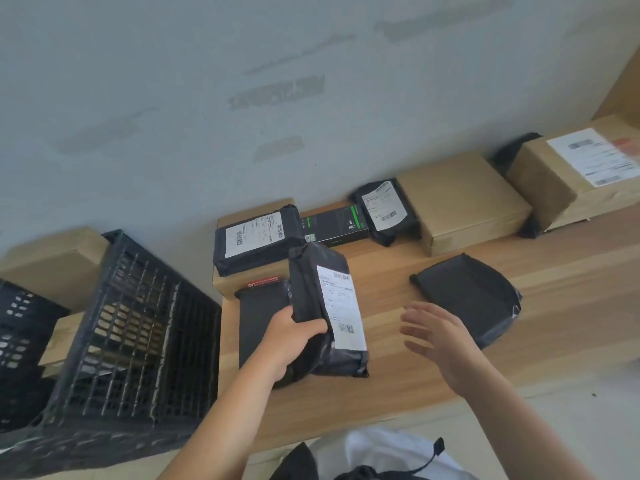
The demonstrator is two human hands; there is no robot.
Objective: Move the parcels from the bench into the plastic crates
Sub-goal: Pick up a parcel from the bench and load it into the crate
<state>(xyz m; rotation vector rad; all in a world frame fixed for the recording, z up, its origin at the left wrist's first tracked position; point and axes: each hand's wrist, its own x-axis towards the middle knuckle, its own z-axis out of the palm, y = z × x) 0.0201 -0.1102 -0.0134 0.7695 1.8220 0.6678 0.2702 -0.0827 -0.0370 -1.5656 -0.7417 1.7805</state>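
Head view, nearest first: the left hand (294, 336) has its fingers curled round the near end of a black poly mailer with a white label (327, 308), whose long axis runs away from the person over the table (554, 271), while the right hand (441, 336) hangs beside it, fingers spread and holding nothing. To the left, on the holding hand's side, stands the black plastic crate (138, 323), so the carry likely goes leftward. Farther back more black mailers and cardboard boxes (460, 206) wait along the wall.
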